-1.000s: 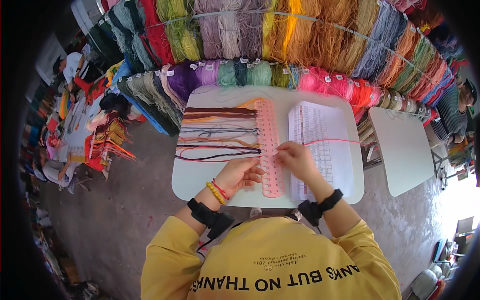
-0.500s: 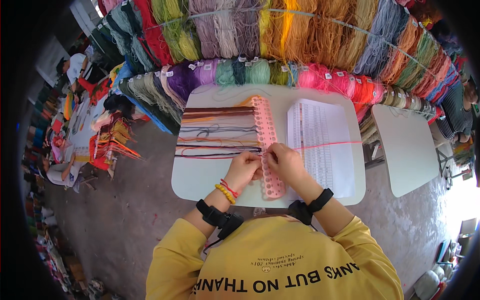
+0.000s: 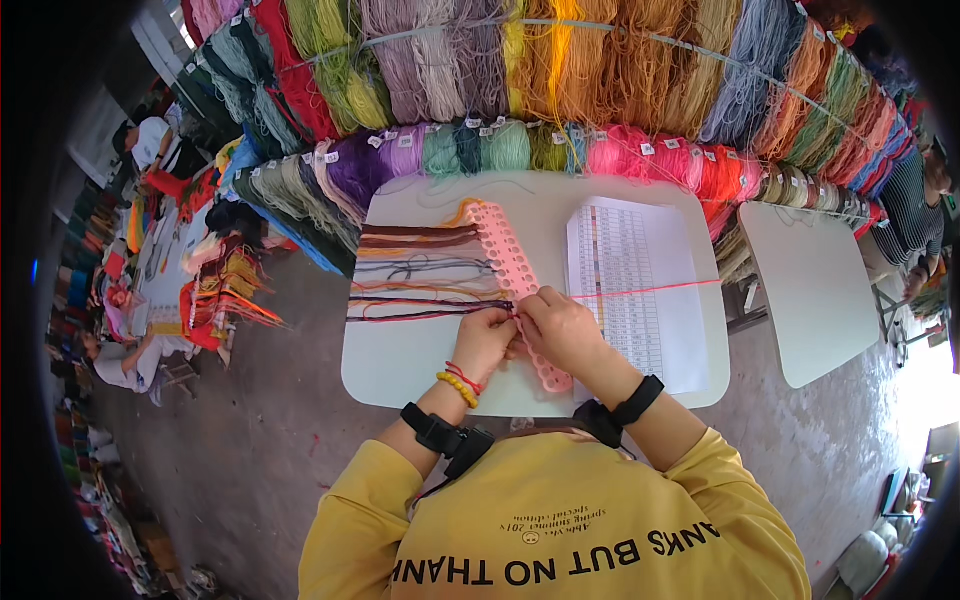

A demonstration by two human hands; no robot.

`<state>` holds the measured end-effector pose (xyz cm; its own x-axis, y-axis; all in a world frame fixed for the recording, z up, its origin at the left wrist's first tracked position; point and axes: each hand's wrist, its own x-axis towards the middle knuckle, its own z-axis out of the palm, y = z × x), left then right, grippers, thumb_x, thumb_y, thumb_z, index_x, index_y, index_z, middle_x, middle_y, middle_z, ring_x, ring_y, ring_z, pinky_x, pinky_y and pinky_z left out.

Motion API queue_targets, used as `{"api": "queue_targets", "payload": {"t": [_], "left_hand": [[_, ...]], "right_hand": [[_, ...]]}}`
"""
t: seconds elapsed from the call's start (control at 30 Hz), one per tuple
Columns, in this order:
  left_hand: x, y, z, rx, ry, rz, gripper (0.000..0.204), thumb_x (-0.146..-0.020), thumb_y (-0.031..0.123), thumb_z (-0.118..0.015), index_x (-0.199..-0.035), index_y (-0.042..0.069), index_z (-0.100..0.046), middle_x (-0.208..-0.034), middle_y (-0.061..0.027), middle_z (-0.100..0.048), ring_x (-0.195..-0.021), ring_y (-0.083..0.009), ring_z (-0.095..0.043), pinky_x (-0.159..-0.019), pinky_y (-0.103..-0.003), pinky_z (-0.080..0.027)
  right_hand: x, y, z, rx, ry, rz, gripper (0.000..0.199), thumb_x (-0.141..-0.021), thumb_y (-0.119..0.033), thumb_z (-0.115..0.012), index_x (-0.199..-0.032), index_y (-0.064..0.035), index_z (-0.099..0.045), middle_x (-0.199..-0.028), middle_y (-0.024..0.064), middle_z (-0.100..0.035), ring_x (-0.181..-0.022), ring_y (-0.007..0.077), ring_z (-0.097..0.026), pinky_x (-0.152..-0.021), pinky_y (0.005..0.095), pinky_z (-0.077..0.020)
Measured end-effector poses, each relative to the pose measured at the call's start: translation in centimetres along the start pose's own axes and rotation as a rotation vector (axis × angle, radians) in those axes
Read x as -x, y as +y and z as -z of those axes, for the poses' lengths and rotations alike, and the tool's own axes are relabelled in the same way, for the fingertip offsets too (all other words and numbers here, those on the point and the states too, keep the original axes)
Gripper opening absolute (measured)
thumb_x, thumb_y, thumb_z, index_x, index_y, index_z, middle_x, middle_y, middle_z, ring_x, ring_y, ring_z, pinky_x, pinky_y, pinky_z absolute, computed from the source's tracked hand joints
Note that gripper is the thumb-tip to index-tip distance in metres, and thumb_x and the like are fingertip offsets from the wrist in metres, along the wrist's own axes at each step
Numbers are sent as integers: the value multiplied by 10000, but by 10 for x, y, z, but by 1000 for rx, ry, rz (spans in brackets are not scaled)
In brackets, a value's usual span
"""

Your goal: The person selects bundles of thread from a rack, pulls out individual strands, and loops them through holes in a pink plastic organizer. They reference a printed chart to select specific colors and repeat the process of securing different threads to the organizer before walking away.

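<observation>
A pink perforated thread card point(image 3: 505, 252) lies slanted on the white table, its lower part between my hands. Bundles of brown, grey, orange and dark purple thread point(image 3: 420, 264) hang from its holes and stretch left. At the card's left edge, my left hand point(image 3: 485, 342) is closed, fingertips together; what they pinch is hidden. Over the card, my right hand point(image 3: 560, 325) is closed in a pinch, its fingertips close to the left ones. A bright pink thread point(image 3: 650, 290) runs from it to the right, across the papers.
Printed chart sheets point(image 3: 672, 250) lie on the table point(image 3: 400, 375) right of the card. Racks of coloured yarn skeins point(image 3: 610, 65) line the far side. A second white table point(image 3: 815, 300) stands at right. At far left, people sit by a table with coloured threads point(image 3: 235, 285).
The card's far end has swung left, so it now slants more. Both hands have shifted slightly left along with it, still close together.
</observation>
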<state>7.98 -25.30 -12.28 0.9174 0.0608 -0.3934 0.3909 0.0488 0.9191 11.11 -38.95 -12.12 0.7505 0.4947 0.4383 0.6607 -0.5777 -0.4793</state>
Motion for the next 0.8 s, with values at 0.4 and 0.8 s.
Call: {"api": "queue_targets", "payload": {"t": [0.4,0.8], "left_hand": [[34,29,37,506,-236,99,149,-796,64,-481,-918,10,-547,-666,-45,-560,-541,-103,-515,-490,-202,-415],[9,1,24,-206,-297,-42,251,-839,97,-469,-1061,-5,-527,-650,-39,-567,-539,-85,-530,-479,-207,-433]], "right_hand": [[7,7,-2,-73,-83,-49,107,-709,-97,-541,-800,-44,-520,-765,107,-504,-693,282,-545,-604,358,-463],[17,0,-7,-295,41,-91,65,-773,-79,-538,-818,-33,-532,-706,87,-537,-575,175,-532,-529,280,-426]]}}
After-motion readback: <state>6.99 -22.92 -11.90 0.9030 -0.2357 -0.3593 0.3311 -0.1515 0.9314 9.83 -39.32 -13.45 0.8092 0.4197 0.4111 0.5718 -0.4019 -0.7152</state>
